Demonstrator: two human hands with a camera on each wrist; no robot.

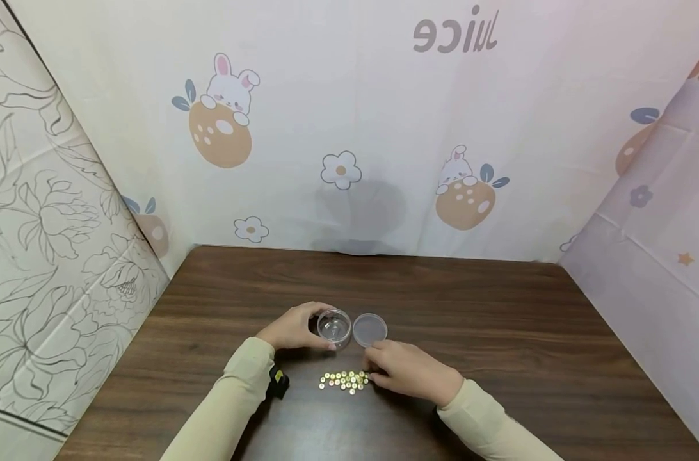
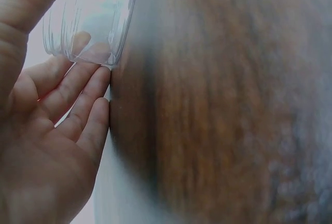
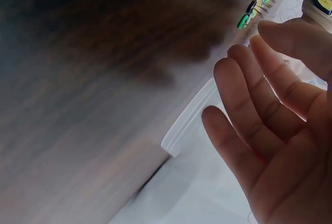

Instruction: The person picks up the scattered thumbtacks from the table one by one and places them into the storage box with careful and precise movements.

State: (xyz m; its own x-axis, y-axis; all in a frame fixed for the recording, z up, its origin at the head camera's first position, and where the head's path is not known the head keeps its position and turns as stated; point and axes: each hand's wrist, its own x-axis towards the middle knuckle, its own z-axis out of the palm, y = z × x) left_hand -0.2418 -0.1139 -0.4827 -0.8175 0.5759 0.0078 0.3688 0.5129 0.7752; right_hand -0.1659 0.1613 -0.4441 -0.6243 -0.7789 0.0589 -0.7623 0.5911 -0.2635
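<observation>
My left hand point(image 1: 294, 328) curls around a clear round container point(image 1: 334, 328), thumb on the near side and fingers on the far side. In the left wrist view, its fingertips show through the container wall point(image 2: 98, 22). Just right of it lies a clear round lid point(image 1: 369, 330). Several gold-looking thumbtacks point(image 1: 344, 380) lie in a loose cluster in front. The right wrist view shows thumbtacks point(image 3: 257, 6) with coloured heads and points upward. My right hand point(image 1: 409, 370) reaches the cluster's right edge, thumb and index tips close together; no thumbtack shows between them.
The dark wooden table point(image 1: 499, 333) extends around the hands. A patterned white curtain point(image 1: 355, 128) hangs behind it, with other printed cloth at the sides. A black device point(image 1: 278, 381) sits at the left wrist.
</observation>
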